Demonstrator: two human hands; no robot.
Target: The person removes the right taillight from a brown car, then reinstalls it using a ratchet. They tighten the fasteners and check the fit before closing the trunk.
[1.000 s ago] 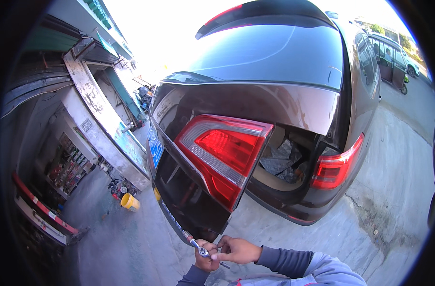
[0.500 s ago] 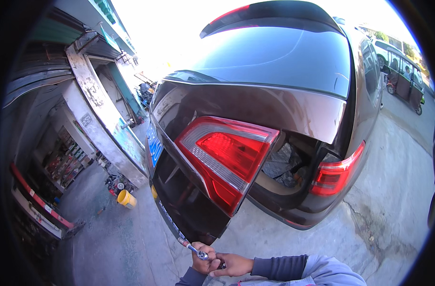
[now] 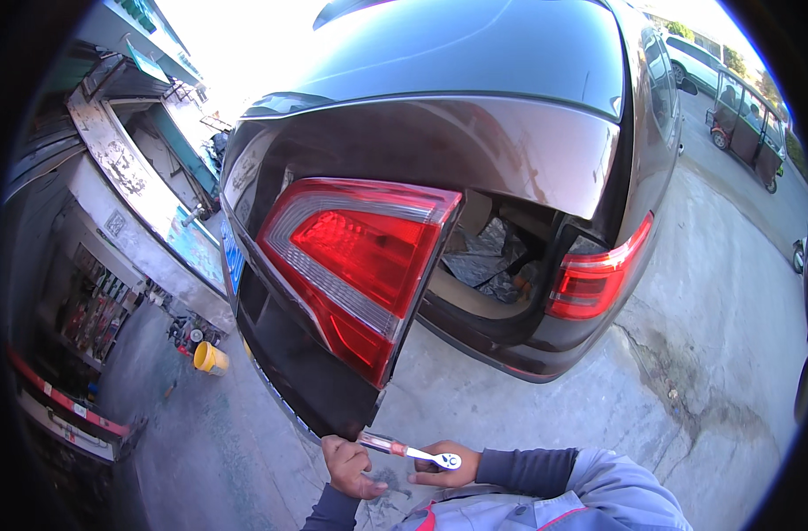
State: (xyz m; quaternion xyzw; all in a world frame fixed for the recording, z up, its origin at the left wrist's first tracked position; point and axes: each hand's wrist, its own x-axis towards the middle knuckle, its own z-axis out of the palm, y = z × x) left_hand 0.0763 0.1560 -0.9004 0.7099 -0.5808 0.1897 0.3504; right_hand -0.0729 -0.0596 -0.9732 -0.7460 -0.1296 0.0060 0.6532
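A ratchet wrench (image 3: 421, 455) with a bright metal head and a red-and-clear handle lies slantwise at the bottom middle. My right hand (image 3: 457, 473) grips it by the head, fingers curled underneath. The handle points up and left, its end close to my left hand (image 3: 345, 466). That hand has its fingers curled beside the lower corner of the raised tailgate (image 3: 311, 389); anything inside them is hidden. Above both hands, the large red-and-clear tail light (image 3: 355, 270) sits in the tailgate.
The brown car's open boot (image 3: 497, 301) holds crumpled silvery plastic. Its body-side tail light (image 3: 591, 279) is at the right. A yellow bucket (image 3: 211, 358) stands on the concrete by a workshop doorway. A three-wheeled vehicle (image 3: 749, 133) is at the far right.
The ratchet has passed from my left hand to my right, and its head has shifted right. My hands have moved apart. The view has tilted down, so the car sits higher and further left.
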